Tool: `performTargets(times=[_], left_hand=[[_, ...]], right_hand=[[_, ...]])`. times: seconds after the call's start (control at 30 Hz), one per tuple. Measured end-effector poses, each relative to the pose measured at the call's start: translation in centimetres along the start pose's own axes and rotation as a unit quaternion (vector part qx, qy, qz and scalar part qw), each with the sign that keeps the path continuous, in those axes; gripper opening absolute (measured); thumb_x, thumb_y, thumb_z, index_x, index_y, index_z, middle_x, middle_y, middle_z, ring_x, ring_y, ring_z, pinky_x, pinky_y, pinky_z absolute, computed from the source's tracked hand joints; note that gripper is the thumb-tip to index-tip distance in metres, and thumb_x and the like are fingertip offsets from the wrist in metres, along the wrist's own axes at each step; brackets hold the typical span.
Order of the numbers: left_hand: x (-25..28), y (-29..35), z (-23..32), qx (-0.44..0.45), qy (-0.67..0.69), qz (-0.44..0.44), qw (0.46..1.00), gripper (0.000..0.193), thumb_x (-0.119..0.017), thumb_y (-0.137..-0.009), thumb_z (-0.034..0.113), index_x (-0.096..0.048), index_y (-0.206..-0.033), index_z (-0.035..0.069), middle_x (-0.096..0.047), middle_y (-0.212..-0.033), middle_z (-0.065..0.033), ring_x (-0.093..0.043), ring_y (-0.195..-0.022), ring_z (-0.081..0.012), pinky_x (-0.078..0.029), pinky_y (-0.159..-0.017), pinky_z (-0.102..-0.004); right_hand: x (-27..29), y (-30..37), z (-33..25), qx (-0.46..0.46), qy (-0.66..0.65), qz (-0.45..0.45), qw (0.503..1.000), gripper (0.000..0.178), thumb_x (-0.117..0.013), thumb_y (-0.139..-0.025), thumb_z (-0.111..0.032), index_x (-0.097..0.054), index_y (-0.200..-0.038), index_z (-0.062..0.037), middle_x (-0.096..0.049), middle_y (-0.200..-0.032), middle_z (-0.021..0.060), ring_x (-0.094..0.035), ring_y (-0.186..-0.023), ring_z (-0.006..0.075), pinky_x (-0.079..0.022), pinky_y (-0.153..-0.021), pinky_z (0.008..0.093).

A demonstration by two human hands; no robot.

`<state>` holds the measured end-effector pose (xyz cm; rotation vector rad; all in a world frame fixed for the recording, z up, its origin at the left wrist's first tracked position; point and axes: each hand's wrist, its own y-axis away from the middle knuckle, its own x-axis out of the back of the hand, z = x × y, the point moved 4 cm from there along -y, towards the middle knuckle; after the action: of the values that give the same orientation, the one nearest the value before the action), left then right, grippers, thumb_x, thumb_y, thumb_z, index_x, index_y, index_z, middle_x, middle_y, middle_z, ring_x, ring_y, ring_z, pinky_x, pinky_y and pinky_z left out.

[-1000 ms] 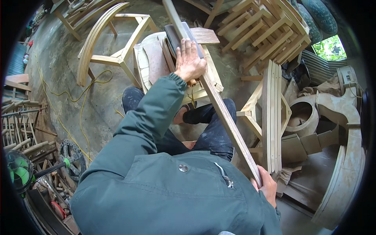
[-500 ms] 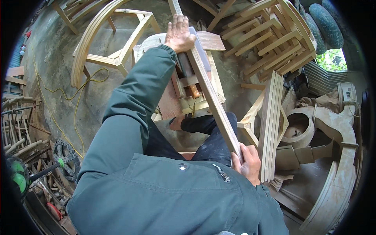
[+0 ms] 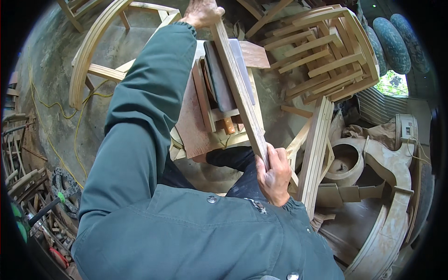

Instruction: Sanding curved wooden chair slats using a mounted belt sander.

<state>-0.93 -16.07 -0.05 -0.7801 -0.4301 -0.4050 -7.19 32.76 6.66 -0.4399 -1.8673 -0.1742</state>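
A long, narrow wooden strip [image 3: 239,91] slants from the top of the view down toward my right side. Its far part is under my left hand [image 3: 202,13], which is closed around it, with the fingers partly cut off by the top edge. My right hand [image 3: 275,175] grips the near end, thumb on one side and fingers on the other. The strip lies over a low wooden stand [image 3: 193,133] with a dark grey flat plate [image 3: 219,79] and a paler grey plate [image 3: 243,70] on either side of the strip. An orange-brown handle-like piece [image 3: 228,125] shows below the dark plate.
Curved wooden frames [image 3: 86,51] stand at the left, beside a yellow cord [image 3: 77,140] on the floor. A slatted wooden stack [image 3: 326,51] is at the upper right. Bundled strips [image 3: 317,154] and a large curved machine housing [image 3: 389,158] stand to my right.
Both hands have moved away from my body, carrying the wooden strip farther over the stand. More of the dark grey plate shows. The whole view has shifted slightly.
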Motion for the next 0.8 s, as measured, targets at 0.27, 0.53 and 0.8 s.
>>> performTargets(times=[0.27, 0.53, 0.8], left_hand=[[0.2, -3.9, -4.4, 0.144, 0.166, -0.060, 0.974, 0.110, -0.062, -0.086, 0.028, 0.010, -0.164, 0.002, -0.009, -0.167, -0.0363, -0.038, -0.144, -0.0548, -0.039, -0.119, -0.0500], [-2.6, -4.4, -4.7, 0.284, 0.239, 0.102, 0.923, 0.112, -0.072, -0.086, 0.034, -0.001, -0.162, -0.007, -0.055, -0.135, -0.0304, -0.063, -0.112, -0.0328, -0.057, -0.086, -0.0419], [-3.1, -9.9, -10.2, 0.233, 0.257, 0.193, 0.918, 0.069, -0.076, -0.079, 0.023, -0.043, -0.133, -0.004, -0.059, -0.093, -0.0089, -0.060, -0.082, -0.0205, -0.052, -0.064, -0.0380]], right_hand=[[-3.9, -7.0, -1.3, 0.028, -0.022, 0.028, 0.999, 0.040, -0.072, -0.089, -0.012, -0.063, -0.126, -0.0024, -0.059, -0.101, 0.0163, -0.065, -0.092, 0.0380, -0.054, -0.075, 0.0455], [-8.4, -15.2, -2.1, 0.085, -0.001, 0.121, 0.989, 0.042, -0.070, -0.093, -0.021, -0.064, -0.132, -0.0043, -0.059, -0.099, 0.0163, -0.063, -0.085, 0.0354, -0.049, -0.075, 0.0458], [-10.6, -22.2, -4.5, 0.101, 0.028, 0.160, 0.981, 0.048, -0.070, -0.094, -0.029, -0.064, -0.134, -0.0037, -0.061, -0.108, 0.0145, -0.059, -0.103, 0.0329, -0.040, -0.089, 0.0463]])
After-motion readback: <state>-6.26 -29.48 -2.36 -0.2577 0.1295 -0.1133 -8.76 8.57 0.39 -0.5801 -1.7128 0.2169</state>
